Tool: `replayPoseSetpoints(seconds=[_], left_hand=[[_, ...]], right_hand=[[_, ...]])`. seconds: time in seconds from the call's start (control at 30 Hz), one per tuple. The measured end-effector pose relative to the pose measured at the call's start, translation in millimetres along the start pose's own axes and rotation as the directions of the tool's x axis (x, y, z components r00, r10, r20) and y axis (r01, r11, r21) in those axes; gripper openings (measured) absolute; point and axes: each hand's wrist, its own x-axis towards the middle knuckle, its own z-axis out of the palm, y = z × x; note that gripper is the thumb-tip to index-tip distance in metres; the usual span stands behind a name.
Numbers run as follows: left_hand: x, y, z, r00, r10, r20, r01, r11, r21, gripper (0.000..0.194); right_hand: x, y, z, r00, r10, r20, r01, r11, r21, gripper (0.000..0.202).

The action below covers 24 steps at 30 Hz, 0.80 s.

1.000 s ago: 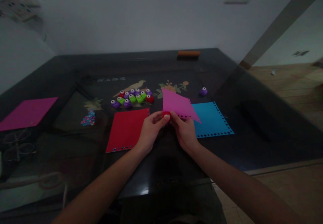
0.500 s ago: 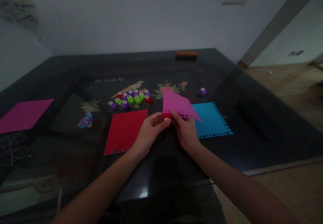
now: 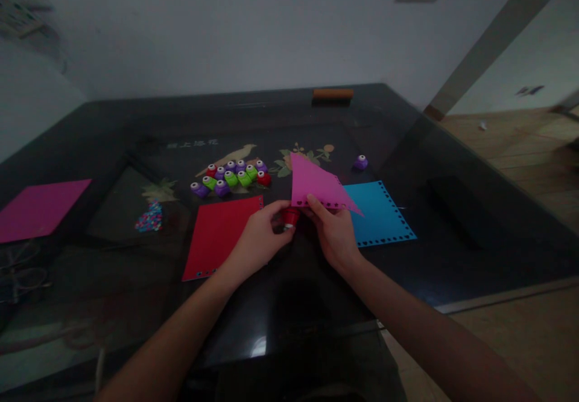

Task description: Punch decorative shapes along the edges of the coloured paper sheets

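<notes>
My left hand (image 3: 259, 236) is closed on a small red craft punch (image 3: 290, 216), with fingers on top and the thumb at its white underside. My right hand (image 3: 333, 230) pinches a pink sheet of paper (image 3: 314, 181) by its near edge, thumb on top. Small shaped holes line that near edge and the right edge of the sheet. The punch sits just left of and below the sheet's near left corner. Flat on the table, a red sheet (image 3: 221, 233) lies left of my hands and a blue sheet (image 3: 380, 212) lies right, both with punched borders.
Several purple, green and red punches (image 3: 231, 178) stand in a cluster behind the red sheet. One purple punch (image 3: 360, 162) stands apart. Paper bits (image 3: 150, 218) form a pile at left, near another pink sheet (image 3: 43, 209) and scissors (image 3: 22, 272). A brown cylinder (image 3: 332, 94) lies by the wall.
My left hand has drawn the red punch off the pink sheet's corner, slightly left and down. A row of holes now shows along the near edge. My right hand still holds the sheet.
</notes>
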Motion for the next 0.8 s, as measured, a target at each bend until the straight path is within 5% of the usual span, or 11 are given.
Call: replayPoseSetpoints(seconds=[0.2,0.4,0.63,0.8], left_hand=[[0,3,-7.1,0.99,0.133,-0.055,-0.107,0.936,0.336,0.048],[0,0,-10.7,0.978,0.209,0.001,-0.172,0.798,0.578,0.05],[1,-2,-12.6,0.992,0.104,0.068,-0.124,0.786,0.606,0.039],[2,0,-14.8,0.982,0.163,0.096,-0.189,0.804,0.564,0.035]], right_hand=[[0,-5,2,1.0,-0.012,-0.014,0.012,1.0,0.007,0.027],[-1,-10,3,1.0,-0.027,-0.008,0.027,1.0,-0.009,0.022],[1,-11,2,1.0,-0.015,-0.011,0.015,1.0,0.014,0.023],[0,-11,2,1.0,-0.016,-0.008,0.016,1.0,-0.002,0.019]])
